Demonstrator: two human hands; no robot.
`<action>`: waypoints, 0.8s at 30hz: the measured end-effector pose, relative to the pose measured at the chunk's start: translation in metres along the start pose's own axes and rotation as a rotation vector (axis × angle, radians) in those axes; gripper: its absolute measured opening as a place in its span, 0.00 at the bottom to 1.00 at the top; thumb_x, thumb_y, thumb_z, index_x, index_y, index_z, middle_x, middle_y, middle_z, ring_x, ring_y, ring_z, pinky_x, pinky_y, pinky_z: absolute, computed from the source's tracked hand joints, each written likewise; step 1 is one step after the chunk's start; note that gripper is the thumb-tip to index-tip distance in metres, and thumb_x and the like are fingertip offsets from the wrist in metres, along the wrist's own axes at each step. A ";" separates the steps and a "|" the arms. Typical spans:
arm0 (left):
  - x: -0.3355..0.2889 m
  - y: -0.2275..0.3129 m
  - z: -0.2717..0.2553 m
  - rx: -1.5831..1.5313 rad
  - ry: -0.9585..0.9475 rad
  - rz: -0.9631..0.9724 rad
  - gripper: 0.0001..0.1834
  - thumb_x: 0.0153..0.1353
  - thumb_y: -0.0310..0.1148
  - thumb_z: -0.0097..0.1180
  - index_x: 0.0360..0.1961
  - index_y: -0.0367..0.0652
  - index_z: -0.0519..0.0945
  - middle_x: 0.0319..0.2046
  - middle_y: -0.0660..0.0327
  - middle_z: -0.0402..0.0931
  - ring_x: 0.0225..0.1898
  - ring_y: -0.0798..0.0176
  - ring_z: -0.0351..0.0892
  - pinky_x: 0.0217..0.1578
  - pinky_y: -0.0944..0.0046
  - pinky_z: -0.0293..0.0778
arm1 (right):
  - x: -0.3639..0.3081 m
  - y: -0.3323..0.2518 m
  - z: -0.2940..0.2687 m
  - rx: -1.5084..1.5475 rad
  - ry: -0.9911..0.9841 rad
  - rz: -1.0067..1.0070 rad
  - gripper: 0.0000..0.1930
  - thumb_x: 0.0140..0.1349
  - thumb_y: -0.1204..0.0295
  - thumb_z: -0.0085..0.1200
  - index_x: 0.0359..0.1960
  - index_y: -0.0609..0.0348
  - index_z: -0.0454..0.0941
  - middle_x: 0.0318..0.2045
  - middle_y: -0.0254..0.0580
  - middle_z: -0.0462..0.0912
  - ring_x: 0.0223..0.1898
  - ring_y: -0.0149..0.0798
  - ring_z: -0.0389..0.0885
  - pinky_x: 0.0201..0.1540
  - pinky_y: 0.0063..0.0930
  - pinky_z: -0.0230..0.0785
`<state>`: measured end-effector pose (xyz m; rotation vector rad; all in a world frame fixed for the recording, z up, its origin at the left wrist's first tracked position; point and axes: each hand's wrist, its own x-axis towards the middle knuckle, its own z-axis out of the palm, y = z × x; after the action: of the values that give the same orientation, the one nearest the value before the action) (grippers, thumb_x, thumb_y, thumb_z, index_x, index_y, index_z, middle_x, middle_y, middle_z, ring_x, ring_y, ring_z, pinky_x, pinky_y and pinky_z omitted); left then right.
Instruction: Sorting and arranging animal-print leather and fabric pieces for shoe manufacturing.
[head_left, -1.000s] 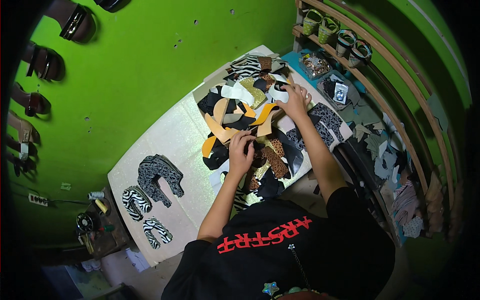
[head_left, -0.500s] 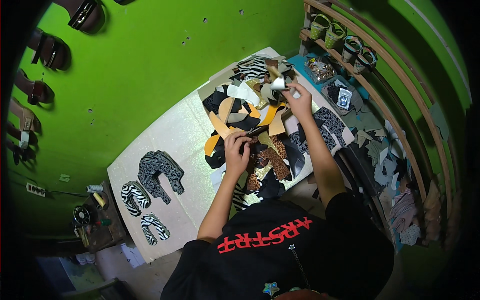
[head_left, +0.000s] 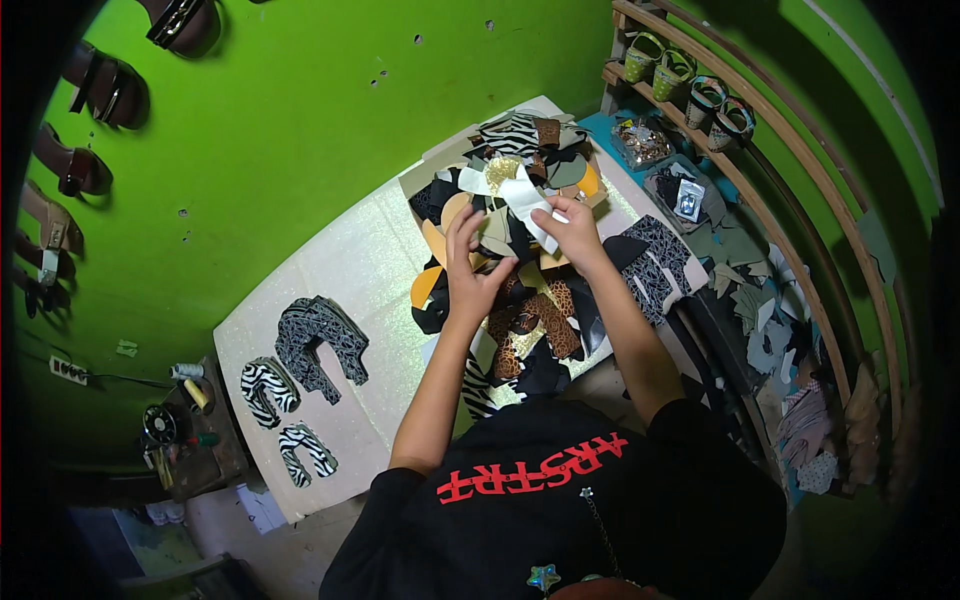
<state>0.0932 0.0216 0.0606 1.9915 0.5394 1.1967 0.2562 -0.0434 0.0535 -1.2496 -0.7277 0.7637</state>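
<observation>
My right hand (head_left: 572, 237) pinches a white cut piece (head_left: 521, 196) of sheet material over a heap of offcuts. My left hand (head_left: 474, 280) hovers at the near left of the heap, thumb and fingers apart, with nothing seen in it. Just beyond its fingertips lies a grey-green scrap (head_left: 497, 232). The heap mixes zebra-print pieces (head_left: 511, 135), leopard-print pieces (head_left: 550, 322), black scraps (head_left: 545, 370) and orange ones (head_left: 425, 287). Part of it lies in a shallow box, largely hidden by the pieces.
Left on the pale tabletop (head_left: 390, 240) lie a stack of dark patterned U-shaped pieces (head_left: 310, 335) and two zebra-print stacks (head_left: 268, 392). A wooden rack (head_left: 770, 180) with small shoes (head_left: 673, 75) stands right. Sandals (head_left: 105, 88) hang on the green wall.
My right hand has come nearer and left, now with a white piece in place of the curled scrap. My left hand has lifted slightly and opened its fingers.
</observation>
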 end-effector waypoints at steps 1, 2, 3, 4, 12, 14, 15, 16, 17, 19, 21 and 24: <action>-0.001 -0.004 -0.002 0.001 0.002 0.000 0.32 0.45 0.27 0.63 0.53 0.44 0.64 0.51 0.54 0.63 0.50 0.59 0.68 0.47 0.62 0.66 | -0.002 0.001 0.002 0.000 -0.002 0.000 0.11 0.53 0.71 0.58 0.34 0.65 0.76 0.28 0.33 0.79 0.26 0.22 0.74 0.30 0.16 0.66; -0.003 -0.010 -0.003 -0.126 -0.053 -0.083 0.28 0.47 0.25 0.60 0.52 0.42 0.65 0.49 0.55 0.65 0.47 0.62 0.69 0.44 0.65 0.68 | -0.003 0.001 0.003 0.010 0.014 0.019 0.11 0.53 0.71 0.58 0.34 0.65 0.76 0.28 0.34 0.79 0.27 0.22 0.74 0.30 0.16 0.66; -0.004 -0.012 -0.004 -0.253 -0.108 -0.165 0.24 0.50 0.23 0.57 0.50 0.40 0.67 0.48 0.57 0.67 0.45 0.64 0.71 0.42 0.67 0.70 | -0.004 0.001 0.004 0.020 0.029 0.037 0.11 0.54 0.71 0.57 0.34 0.66 0.76 0.28 0.35 0.79 0.27 0.22 0.73 0.30 0.16 0.66; -0.008 -0.013 -0.003 -0.351 -0.078 -0.298 0.18 0.54 0.20 0.51 0.47 0.39 0.69 0.38 0.60 0.72 0.36 0.69 0.74 0.35 0.72 0.72 | -0.005 0.001 0.004 0.020 0.027 0.036 0.11 0.54 0.71 0.57 0.34 0.66 0.76 0.28 0.35 0.79 0.27 0.22 0.73 0.30 0.16 0.66; -0.010 -0.035 -0.012 -0.811 0.211 -0.631 0.04 0.60 0.28 0.48 0.36 0.43 0.68 0.31 0.62 0.74 0.23 0.74 0.72 0.23 0.76 0.71 | -0.006 0.004 0.004 0.241 -0.081 0.149 0.12 0.57 0.71 0.55 0.39 0.65 0.74 0.31 0.37 0.79 0.29 0.24 0.75 0.32 0.16 0.66; -0.008 -0.029 -0.008 -0.874 0.246 -0.696 0.05 0.60 0.29 0.48 0.37 0.44 0.67 0.29 0.63 0.74 0.22 0.74 0.72 0.23 0.75 0.72 | -0.006 0.006 0.002 0.229 -0.054 0.137 0.12 0.56 0.70 0.55 0.38 0.66 0.74 0.31 0.37 0.79 0.29 0.24 0.75 0.32 0.16 0.66; -0.007 -0.023 -0.008 -0.934 0.288 -0.760 0.05 0.61 0.30 0.48 0.37 0.45 0.67 0.27 0.64 0.73 0.22 0.74 0.71 0.23 0.73 0.72 | -0.006 0.007 0.003 0.219 -0.034 0.128 0.12 0.56 0.70 0.55 0.38 0.66 0.74 0.31 0.37 0.79 0.29 0.24 0.75 0.32 0.15 0.66; -0.008 -0.026 -0.009 -0.933 0.289 -0.758 0.05 0.61 0.30 0.48 0.37 0.45 0.67 0.27 0.64 0.73 0.22 0.74 0.71 0.23 0.73 0.72 | -0.006 0.007 0.003 0.219 -0.036 0.126 0.12 0.56 0.70 0.55 0.38 0.66 0.74 0.31 0.37 0.79 0.29 0.24 0.75 0.32 0.15 0.66; -0.011 -0.033 -0.010 -0.965 0.276 -0.775 0.05 0.61 0.32 0.48 0.37 0.46 0.67 0.26 0.65 0.72 0.22 0.73 0.71 0.23 0.72 0.73 | -0.005 0.007 0.002 0.177 0.001 0.126 0.12 0.56 0.70 0.56 0.38 0.66 0.74 0.30 0.37 0.79 0.28 0.24 0.74 0.32 0.16 0.66; -0.012 -0.038 -0.012 -0.997 0.261 -0.790 0.05 0.62 0.33 0.47 0.37 0.47 0.66 0.24 0.65 0.71 0.21 0.73 0.70 0.23 0.70 0.74 | -0.001 0.007 0.000 0.134 0.037 0.123 0.12 0.56 0.70 0.56 0.38 0.65 0.74 0.30 0.36 0.79 0.28 0.24 0.74 0.32 0.16 0.65; -0.012 -0.043 -0.014 -1.024 0.330 -0.830 0.08 0.64 0.36 0.44 0.38 0.46 0.62 0.27 0.61 0.70 0.27 0.66 0.76 0.25 0.66 0.77 | 0.004 0.008 -0.003 0.082 0.153 0.053 0.12 0.55 0.69 0.56 0.37 0.65 0.75 0.29 0.35 0.79 0.27 0.23 0.74 0.30 0.16 0.65; -0.012 -0.044 -0.017 -0.928 0.314 -0.853 0.10 0.64 0.38 0.43 0.37 0.45 0.60 0.28 0.59 0.70 0.26 0.65 0.76 0.26 0.63 0.78 | 0.011 0.009 -0.009 0.096 0.193 0.024 0.11 0.56 0.70 0.56 0.36 0.65 0.75 0.28 0.35 0.79 0.26 0.23 0.73 0.29 0.16 0.64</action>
<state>0.0738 0.0483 0.0246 0.6622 0.7075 0.9258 0.2686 -0.0380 0.0443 -1.2276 -0.5139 0.6788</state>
